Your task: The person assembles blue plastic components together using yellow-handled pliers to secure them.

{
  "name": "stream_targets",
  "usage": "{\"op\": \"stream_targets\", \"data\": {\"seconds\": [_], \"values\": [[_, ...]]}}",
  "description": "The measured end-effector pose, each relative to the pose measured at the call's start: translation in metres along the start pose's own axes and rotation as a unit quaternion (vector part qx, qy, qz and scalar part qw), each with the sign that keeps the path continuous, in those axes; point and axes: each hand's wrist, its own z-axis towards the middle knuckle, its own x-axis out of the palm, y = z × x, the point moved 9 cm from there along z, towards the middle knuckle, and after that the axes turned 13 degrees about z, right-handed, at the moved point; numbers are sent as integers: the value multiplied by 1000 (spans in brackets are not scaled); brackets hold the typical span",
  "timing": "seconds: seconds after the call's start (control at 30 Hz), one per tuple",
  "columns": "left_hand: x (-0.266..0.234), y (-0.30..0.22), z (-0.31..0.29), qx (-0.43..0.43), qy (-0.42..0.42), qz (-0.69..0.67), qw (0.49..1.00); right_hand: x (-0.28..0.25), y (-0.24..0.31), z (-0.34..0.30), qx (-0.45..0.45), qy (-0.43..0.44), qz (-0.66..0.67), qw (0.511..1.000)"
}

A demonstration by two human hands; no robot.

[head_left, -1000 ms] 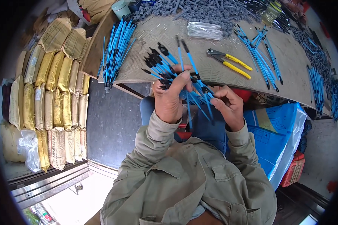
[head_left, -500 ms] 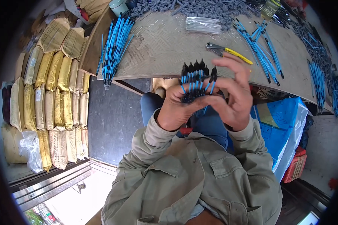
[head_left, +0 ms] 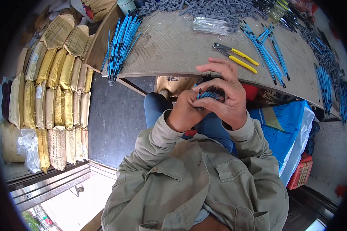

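Observation:
Above my lap, just off the table's near edge, both hands are around a bundle of thin blue sticks with black tips (head_left: 208,94). My left hand (head_left: 182,114) is closed around the bundle from the left. At its right side, the thumb and fingers of my right hand (head_left: 234,98) curve around the tip ends, with the upper fingers raised above them. The tips are bunched together, and the lower part of the bundle is hidden by my hands. Beyond them on the table lie yellow-handled pliers (head_left: 243,57), spread apart and touched by neither hand.
A wooden table (head_left: 169,50) carries a blue-stick pile (head_left: 121,46) at left and more sticks (head_left: 264,54) at right. Grey plastic parts (head_left: 204,9) heap at the back, beside clear thin strips (head_left: 211,25). Stacked sacks (head_left: 54,88) stand left; a blue bag (head_left: 279,123) lies right.
The bundle has turned, and its black tips, which stood up in a row, are now bunched between my hands. My right hand has shifted left and closed in around them.

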Motion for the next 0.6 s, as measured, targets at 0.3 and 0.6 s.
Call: {"op": "stream_targets", "data": {"seconds": [0.3,0.6], "values": [[3,8,-6,-121,31,-96,987,-15,-3,0,-2,-84,55,995],[11,16,-22,-133,48,-47,989,-7,1,-2,-33,48,-4,998]]}}
